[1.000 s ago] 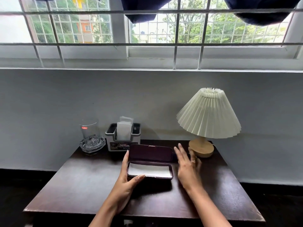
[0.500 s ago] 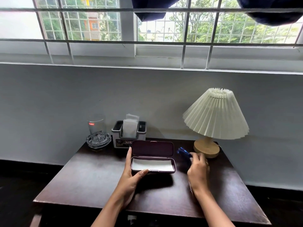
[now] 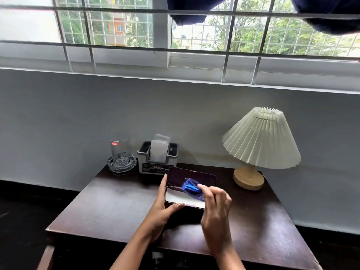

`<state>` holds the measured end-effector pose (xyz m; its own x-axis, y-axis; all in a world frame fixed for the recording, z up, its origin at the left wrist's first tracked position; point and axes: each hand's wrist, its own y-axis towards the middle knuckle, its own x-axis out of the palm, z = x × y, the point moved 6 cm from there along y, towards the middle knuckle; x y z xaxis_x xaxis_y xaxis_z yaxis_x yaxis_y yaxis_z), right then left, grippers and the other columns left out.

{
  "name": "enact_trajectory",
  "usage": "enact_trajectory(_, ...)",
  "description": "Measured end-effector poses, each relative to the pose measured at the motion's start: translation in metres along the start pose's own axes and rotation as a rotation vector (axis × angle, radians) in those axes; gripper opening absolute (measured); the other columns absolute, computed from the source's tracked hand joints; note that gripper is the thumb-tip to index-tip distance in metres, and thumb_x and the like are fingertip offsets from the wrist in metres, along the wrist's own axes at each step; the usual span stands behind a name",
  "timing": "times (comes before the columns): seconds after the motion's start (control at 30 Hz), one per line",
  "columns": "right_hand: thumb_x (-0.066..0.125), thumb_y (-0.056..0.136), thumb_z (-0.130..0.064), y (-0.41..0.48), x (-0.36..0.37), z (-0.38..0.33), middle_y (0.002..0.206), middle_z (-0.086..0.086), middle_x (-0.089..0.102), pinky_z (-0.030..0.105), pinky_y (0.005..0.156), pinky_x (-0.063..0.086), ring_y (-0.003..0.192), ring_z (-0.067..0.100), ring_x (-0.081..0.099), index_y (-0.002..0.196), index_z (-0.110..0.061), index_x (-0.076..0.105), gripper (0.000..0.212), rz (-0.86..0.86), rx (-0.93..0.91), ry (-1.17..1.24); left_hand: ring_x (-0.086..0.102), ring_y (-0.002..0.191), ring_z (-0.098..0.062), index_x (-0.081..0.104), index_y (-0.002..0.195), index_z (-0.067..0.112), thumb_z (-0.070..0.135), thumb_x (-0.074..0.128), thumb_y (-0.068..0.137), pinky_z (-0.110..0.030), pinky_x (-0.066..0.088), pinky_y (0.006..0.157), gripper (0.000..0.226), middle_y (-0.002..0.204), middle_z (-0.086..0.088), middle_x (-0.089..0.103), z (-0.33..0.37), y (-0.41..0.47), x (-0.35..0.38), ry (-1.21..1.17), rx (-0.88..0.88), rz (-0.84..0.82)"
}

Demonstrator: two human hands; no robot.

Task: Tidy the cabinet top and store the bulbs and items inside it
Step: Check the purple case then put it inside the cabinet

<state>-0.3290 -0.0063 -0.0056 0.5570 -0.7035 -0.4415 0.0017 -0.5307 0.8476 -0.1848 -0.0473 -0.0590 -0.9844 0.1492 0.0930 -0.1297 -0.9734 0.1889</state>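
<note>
Blue see-through plastic, blurred, so the item [image 3: 191, 189] probably handles light, stiff and slick: right hand [image 3: 214, 207] fingers [image 3: 204, 187] pinch one end just above the open case [image 3: 175, 177], which the left hand [image 3: 163, 205] grips by its end near the tabletop [image 3: 116, 201].

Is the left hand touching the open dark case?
Touching. Head view shows the left hand wrapped round the open case at its left end, thumb on its front rim.
</note>
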Motion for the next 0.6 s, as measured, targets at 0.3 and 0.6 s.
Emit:
enact_trajectory(0.3, 0.048, 0.07, -0.002, 0.001, 0.018, -0.008, 0.09, 0.006, 0.062, 0.024, 0.086, 0.036, 0.091, 0.012, 0.044, 0.109, -0.008, 0.064, 0.043, -0.168, -0.109, 0.018, 0.06, 0.111, -0.013, 0.011, 0.144, 0.035, 0.0, 0.064, 0.078, -0.019, 0.051, 0.088, 0.091, 0.129, -0.002, 0.057, -0.005, 0.0, 0.002, -0.073, -0.066, -0.006)
enact_trajectory(0.6, 0.057, 0.066, 0.001, 0.002, 0.023, -0.008, 0.089, 0.006, 0.064, 0.022, 0.085, 0.033, 0.091, 0.01, 0.044, 0.112, -0.007, 0.063, 0.047, -0.291, -0.103, 0.038, 0.056, 0.118, -0.011, 0.012, 0.145, 0.033, -0.004, 0.062, 0.08, -0.02, 0.047, 0.096, 0.09, 0.13, 0.005, 0.056, -0.005, 0.0, 0.001, -0.083, -0.048, -0.019)
